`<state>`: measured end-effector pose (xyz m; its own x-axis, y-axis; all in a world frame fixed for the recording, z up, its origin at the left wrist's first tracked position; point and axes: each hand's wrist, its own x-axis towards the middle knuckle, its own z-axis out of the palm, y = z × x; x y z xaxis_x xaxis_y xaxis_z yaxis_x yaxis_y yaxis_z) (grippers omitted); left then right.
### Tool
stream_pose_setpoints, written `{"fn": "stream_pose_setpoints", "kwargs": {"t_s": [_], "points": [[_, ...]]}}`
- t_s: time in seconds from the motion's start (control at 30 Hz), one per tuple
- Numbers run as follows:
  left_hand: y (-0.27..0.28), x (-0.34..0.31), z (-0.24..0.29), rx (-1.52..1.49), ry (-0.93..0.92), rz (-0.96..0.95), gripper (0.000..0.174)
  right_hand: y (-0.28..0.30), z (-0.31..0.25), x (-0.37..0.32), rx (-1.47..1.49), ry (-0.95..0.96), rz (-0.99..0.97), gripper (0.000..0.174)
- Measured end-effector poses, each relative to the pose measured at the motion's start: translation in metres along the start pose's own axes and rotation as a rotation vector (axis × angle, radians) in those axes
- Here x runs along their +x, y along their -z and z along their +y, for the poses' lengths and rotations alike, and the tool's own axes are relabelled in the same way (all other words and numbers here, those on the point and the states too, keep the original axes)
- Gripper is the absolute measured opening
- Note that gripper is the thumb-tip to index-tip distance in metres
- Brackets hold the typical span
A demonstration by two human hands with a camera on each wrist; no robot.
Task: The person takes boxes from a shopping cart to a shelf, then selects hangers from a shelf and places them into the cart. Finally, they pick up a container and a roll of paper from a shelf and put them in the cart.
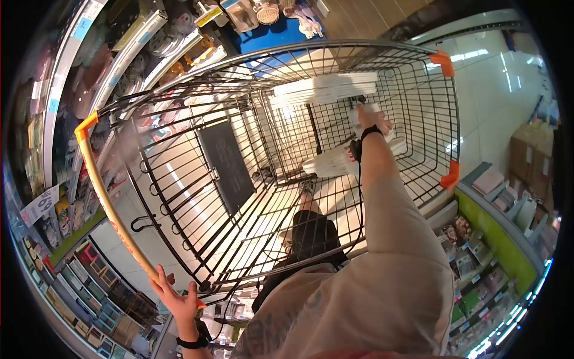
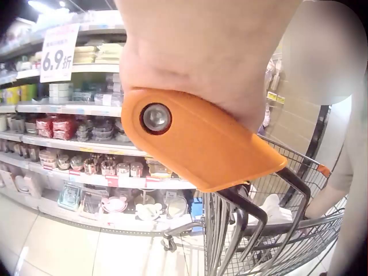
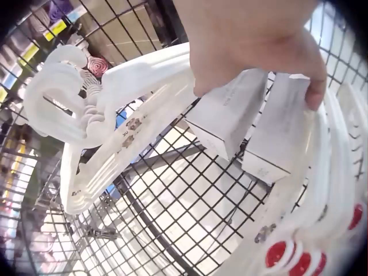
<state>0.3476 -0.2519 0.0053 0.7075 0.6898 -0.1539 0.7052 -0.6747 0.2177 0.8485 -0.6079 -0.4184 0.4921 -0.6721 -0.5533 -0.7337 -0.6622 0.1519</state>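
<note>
My left hand [image 1: 179, 304] grips the near end of the shopping cart handle [image 1: 110, 206], a yellow-orange bar. In the left wrist view, the handle's orange end piece [image 2: 195, 144] lies under that hand. My right hand [image 1: 375, 121] reaches down into the wire cart [image 1: 412, 51] and holds two small white boxes, a left box [image 3: 224, 118] and a right box [image 3: 279, 129], side by side. White plastic hangers lie on both sides of the boxes: one stack [image 1: 326, 90] along the far cart wall, another stack [image 1: 329, 163] on the near side. Red discs [image 3: 282, 253] show on the near stack.
Shop shelves [image 2: 98, 109] with containers and a price sign [image 2: 59, 54] stand past the handle end. More shelving [image 1: 502, 239] with a green edge runs behind me on the right. Cardboard boxes [image 1: 529, 155] stand beyond the cart. A dark panel [image 1: 226, 167] hangs inside the cart.
</note>
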Motion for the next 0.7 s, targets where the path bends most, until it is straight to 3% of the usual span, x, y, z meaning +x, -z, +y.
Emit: {"fn": "stream_pose_setpoints", "kwargs": {"t_s": [0.1,0.2,0.37,0.4,0.5,0.57,0.63,0.7], "points": [[-0.001,-0.001,-0.001,-0.013,0.009,0.009,0.089,-0.005,-0.011,-0.015,0.078,-0.084,-0.038,0.122],[0.004,-0.002,0.001,-0.07,0.042,-0.045,0.092,-0.01,-0.011,-0.008,0.09,-0.039,-0.173,0.116],[0.004,-0.005,-0.008,-0.408,0.127,-0.048,0.106,0.024,-0.005,-0.047,0.264,-0.014,-0.243,0.117],[0.004,-0.007,-0.01,-0.466,0.123,-0.043,0.108,0.029,-0.001,-0.054,0.374,-0.022,-0.215,0.12],[0.004,-0.004,-0.015,-0.562,0.082,-0.065,0.114,0.058,0.004,-0.058,0.358,-0.078,-0.193,0.123],[0.005,-0.007,-0.018,-0.583,0.078,-0.082,0.116,0.062,0.013,-0.048,0.336,-0.019,-0.138,0.128],[0.003,-0.007,-0.028,-0.543,-0.064,-0.075,0.108,0.08,0.024,-0.062,0.347,0.05,-0.141,0.13],[0.005,-0.003,-0.046,-0.275,-0.277,-0.093,0.1,0.101,0.033,-0.086,0.393,0.107,-0.155,0.131]]}}
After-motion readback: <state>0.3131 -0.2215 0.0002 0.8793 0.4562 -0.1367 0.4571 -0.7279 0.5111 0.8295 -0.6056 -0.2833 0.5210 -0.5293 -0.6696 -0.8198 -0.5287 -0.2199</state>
